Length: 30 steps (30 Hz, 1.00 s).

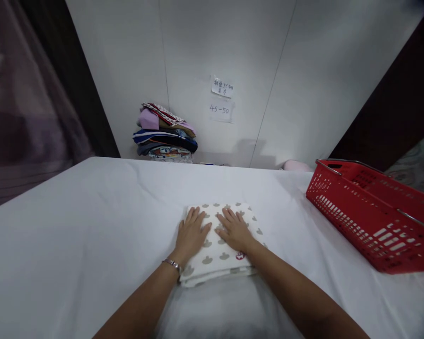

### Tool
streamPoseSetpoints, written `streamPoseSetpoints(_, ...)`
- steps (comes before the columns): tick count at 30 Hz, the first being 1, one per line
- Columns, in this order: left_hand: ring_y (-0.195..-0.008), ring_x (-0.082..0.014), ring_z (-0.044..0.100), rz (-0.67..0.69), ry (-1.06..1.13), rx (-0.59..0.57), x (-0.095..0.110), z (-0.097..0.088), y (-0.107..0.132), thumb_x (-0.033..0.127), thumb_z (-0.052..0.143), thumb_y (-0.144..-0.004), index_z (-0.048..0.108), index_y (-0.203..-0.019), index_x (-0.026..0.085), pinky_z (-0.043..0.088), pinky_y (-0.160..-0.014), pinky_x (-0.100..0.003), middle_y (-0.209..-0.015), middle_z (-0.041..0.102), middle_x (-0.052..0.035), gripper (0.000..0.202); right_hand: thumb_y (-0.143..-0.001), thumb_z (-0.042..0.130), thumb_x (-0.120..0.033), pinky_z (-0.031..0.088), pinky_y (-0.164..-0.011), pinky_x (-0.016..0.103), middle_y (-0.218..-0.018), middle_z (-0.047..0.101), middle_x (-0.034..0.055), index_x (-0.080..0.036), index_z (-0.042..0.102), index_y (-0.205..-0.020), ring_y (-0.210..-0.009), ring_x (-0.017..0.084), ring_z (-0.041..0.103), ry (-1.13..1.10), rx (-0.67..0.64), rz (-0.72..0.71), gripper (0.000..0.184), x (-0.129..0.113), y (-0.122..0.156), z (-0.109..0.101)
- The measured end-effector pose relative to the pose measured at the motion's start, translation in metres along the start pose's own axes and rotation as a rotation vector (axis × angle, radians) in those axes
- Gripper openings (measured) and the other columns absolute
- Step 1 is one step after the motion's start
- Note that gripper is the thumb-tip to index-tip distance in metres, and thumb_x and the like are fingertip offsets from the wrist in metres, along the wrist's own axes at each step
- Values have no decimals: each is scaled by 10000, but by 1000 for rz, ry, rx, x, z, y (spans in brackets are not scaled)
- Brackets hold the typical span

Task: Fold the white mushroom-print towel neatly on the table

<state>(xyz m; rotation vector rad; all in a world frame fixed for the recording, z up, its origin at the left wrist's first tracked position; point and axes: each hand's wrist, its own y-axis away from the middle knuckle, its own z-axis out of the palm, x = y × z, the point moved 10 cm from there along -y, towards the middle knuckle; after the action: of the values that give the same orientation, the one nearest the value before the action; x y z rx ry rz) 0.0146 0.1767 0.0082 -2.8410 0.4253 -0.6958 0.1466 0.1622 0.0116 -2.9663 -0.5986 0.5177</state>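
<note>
A folded white cloth [215, 256] with a grey-beige printed pattern and a small red round mark lies flat on the white-covered table [120, 235]. It is folded into a neat layered square; its exact kind cannot be told. My left hand [191, 234] rests flat on its left side, fingers stretched out. On the right part of the cloth, my right hand [235, 230] lies palm down with its fingers spread. Both hands press on the top layer and grip nothing. A bracelet circles my left wrist.
A red plastic basket [360, 212] with metal handles stands at the table's right. Behind the far edge rises a stack of folded fabrics [166, 134] against the white wall [219, 42]. Handwritten paper notes [221, 108] are stuck there. A curtain [28, 108] hangs at left.
</note>
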Motion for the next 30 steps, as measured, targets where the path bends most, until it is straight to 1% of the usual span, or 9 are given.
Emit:
streamPoseSetpoints(3,-1354,-260,177,-104,35,77,-9,-14,2,435,357,-875,419,-1305,155,260,-1053,-428,-1456,265,-116,517,-853,459,-421,164,-1073,480,-1435,313,85,-238,462,-1295,-1343,246,213,-170,56,53,479,21,-1,-13)
streamPoseSetpoints(7,-1261,-289,364,-269,105,84,-29,-23,10,472,399,-845,280,-1374,112,341,-994,-413,-1393,360,-167,650,-779,549,-364,241,-1070,418,-1421,341,81,-201,481,-1279,-1320,248,268,-364,278,355,530,92,17,-41)
streamPoseSetpoints(9,-1176,-281,465,-344,178,33,-41,-20,12,486,436,-822,240,-1386,129,400,-928,-387,-1314,461,-157,695,-757,573,-367,338,-1019,402,-1382,399,84,-192,423,-1318,-1252,250,387,-538,273,550,606,124,33,-36)
streamPoseSetpoints(11,-1104,-274,530,-441,262,-26,-56,-15,14,499,479,-794,213,-1391,139,433,-869,-365,-1266,504,-155,746,-753,586,-387,436,-927,369,-1341,443,99,-182,353,-1355,-1147,242,501,-739,247,689,677,140,48,-25)
streamPoseSetpoints(16,-1035,-254,584,-594,497,-171,-73,-3,18,561,521,-751,158,-1403,115,451,-838,-337,-1233,529,-179,869,-720,658,-417,529,-774,344,-1230,534,135,-186,193,-1405,-941,233,625,-1119,187,761,860,133,55,-14)
streamPoseSetpoints(20,-987,-250,610,-671,660,-218,-73,-1,24,582,554,-719,255,-1368,98,475,-816,-332,-1224,542,-189,863,-700,692,-415,542,-759,390,-1182,570,146,-202,169,-1401,-908,247,642,-1242,53,814,900,129,52,-10)
streamPoseSetpoints(25,-886,-219,649,-641,745,-152,-74,0,25,596,551,-722,300,-1341,153,502,-768,-319,-1130,611,-141,801,-725,682,-382,517,-828,411,-1166,592,135,-206,231,-1373,-974,238,623,-1376,-121,746,809,115,45,-10)
streamPoseSetpoints(28,-842,-211,660,-642,694,-114,-74,-3,25,592,555,-724,283,-1352,182,511,-747,-320,-1074,636,-118,798,-737,668,-349,508,-840,423,-1151,605,115,-224,331,-1315,-954,236,630,-1454,-173,640,681,101,40,-12)
streamPoseSetpoints(30,-835,-205,662,-663,774,-129,-70,-2,25,568,560,-737,229,-1377,167,517,-738,-314,-1073,636,-127,824,-744,647,-318,520,-804,421,-1116,624,101,-231,381,-1272,-915,236,643,-1477,-169,597,597,96,37,-13)
